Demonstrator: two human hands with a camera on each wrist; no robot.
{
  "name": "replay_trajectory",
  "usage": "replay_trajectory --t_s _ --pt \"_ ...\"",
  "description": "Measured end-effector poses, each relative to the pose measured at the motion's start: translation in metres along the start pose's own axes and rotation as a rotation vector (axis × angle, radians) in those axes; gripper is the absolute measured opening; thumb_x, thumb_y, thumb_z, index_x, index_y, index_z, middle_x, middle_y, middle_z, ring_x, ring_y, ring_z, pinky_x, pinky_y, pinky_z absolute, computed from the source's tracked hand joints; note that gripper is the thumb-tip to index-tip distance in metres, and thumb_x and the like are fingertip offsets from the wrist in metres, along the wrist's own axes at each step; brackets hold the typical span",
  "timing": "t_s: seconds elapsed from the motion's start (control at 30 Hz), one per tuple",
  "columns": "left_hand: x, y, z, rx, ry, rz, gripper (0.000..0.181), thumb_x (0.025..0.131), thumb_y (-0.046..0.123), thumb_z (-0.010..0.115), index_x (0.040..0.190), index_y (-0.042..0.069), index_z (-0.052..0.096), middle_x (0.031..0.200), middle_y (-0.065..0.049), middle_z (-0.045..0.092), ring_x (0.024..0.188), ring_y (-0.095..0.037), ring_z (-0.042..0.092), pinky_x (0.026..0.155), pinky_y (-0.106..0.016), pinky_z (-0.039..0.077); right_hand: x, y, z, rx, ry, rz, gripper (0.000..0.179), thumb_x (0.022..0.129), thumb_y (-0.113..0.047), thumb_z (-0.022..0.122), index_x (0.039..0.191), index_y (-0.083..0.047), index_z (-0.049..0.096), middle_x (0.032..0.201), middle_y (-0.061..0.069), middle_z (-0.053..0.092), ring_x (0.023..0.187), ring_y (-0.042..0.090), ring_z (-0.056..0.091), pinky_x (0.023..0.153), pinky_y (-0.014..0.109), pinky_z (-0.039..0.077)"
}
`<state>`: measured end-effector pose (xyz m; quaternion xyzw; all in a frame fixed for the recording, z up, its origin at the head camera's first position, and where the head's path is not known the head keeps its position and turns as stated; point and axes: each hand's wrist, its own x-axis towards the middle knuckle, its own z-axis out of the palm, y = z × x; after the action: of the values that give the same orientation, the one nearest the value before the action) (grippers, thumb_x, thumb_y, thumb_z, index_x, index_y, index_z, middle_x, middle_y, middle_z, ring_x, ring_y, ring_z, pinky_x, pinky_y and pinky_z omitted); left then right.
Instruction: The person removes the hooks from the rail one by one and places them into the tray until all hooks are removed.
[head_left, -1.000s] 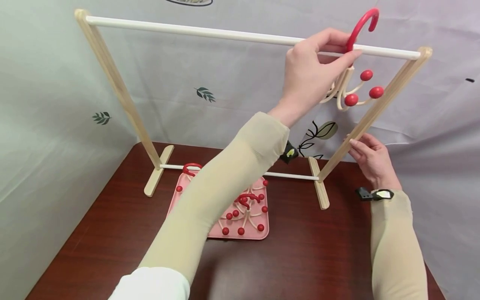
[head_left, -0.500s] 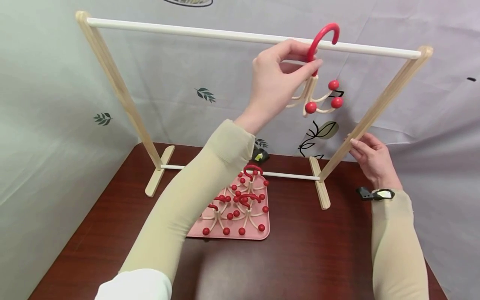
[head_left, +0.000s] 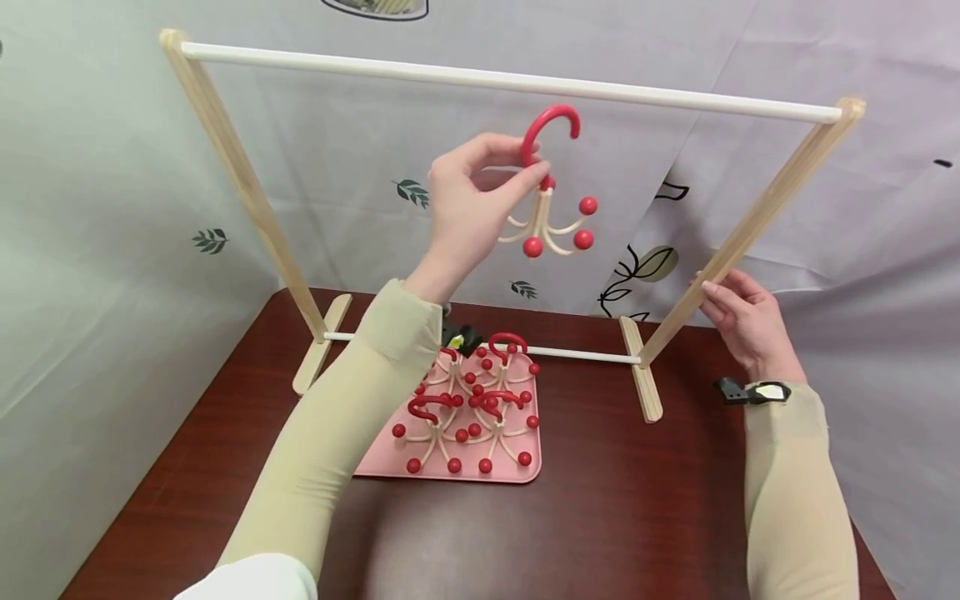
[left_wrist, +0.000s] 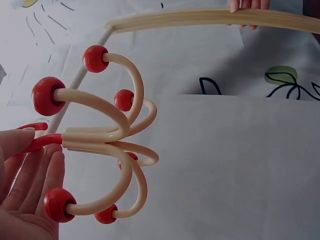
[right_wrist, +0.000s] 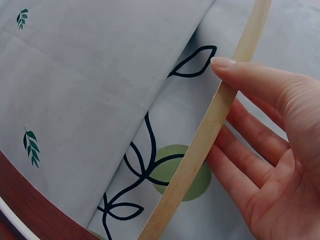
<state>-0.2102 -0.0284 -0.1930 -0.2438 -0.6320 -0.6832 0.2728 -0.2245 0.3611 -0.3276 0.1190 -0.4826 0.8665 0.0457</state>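
My left hand (head_left: 472, 200) pinches the red hook of a multi-arm hanger (head_left: 542, 212) between thumb and fingers. The hanger has pale curved arms tipped with red balls, and it hangs upright below the white top rod (head_left: 487, 79), apart from it in the head view. Seen in the left wrist view, the arms of the hanger (left_wrist: 95, 135) spread out from the red stem at my fingertips. My right hand (head_left: 753, 321) holds the right wooden post (head_left: 780, 196) of the rack. In the right wrist view the thumb lies across the post (right_wrist: 197, 140), fingers behind it.
A pink tray (head_left: 375, 467) on the dark red table (head_left: 600, 500) bears several more hangers of the same kind. Part of it is behind my left forearm. The rack stands on wooden feet (head_left: 641, 379), joined by a low white rod (head_left: 581, 353). Printed cloth (head_left: 360, 142) hangs behind.
My left hand has carried the hanger leftward and down, from in front of the top rod near its right end to below its middle. The right hand stays on the post.
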Motion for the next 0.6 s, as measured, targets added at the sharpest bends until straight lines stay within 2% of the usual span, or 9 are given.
replay_trajectory --t_s 0.17,0.3,0.57,0.6 --pt "-0.018 -0.012 -0.021 0.041 0.028 0.008 0.023 0.086 0.005 0.083 0.107 -0.001 0.076 0.099 -0.007 0.075 0.088 -0.022 0.074 0.087 -0.035 0.058 0.000 0.000 0.001 0.012 -0.002 -0.006 0.028 0.095 0.019 0.055 0.118 0.009 0.068 0.103 0.021 0.073 0.098 0.028 0.073 0.086 0.035 0.058" --pt "-0.035 -0.016 -0.038 0.063 0.052 0.001 0.024 0.085 0.005 0.084 0.107 0.000 0.076 0.100 -0.007 0.076 0.090 -0.022 0.074 0.087 -0.036 0.059 -0.001 0.001 0.000 0.007 -0.002 -0.008 0.028 0.095 0.019 0.055 0.118 0.009 0.068 0.103 0.021 0.073 0.098 0.028 0.073 0.086 0.035 0.059" --pt "-0.064 -0.012 -0.072 0.015 0.118 0.009 0.021 0.083 -0.002 0.083 0.104 -0.001 0.077 0.097 -0.012 0.076 0.086 -0.026 0.076 0.085 -0.040 0.060 0.000 -0.001 -0.002 0.019 -0.015 -0.006 0.029 0.095 0.019 0.056 0.120 0.010 0.068 0.104 0.021 0.072 0.098 0.029 0.073 0.087 0.035 0.058" --pt "-0.068 -0.008 -0.075 0.011 0.124 0.007 0.021 0.084 -0.004 0.082 0.103 -0.002 0.077 0.096 -0.013 0.076 0.085 -0.025 0.076 0.085 -0.039 0.059 0.000 -0.002 -0.002 0.024 -0.015 -0.004 0.029 0.095 0.019 0.056 0.120 0.010 0.068 0.104 0.021 0.072 0.098 0.029 0.073 0.087 0.035 0.058"
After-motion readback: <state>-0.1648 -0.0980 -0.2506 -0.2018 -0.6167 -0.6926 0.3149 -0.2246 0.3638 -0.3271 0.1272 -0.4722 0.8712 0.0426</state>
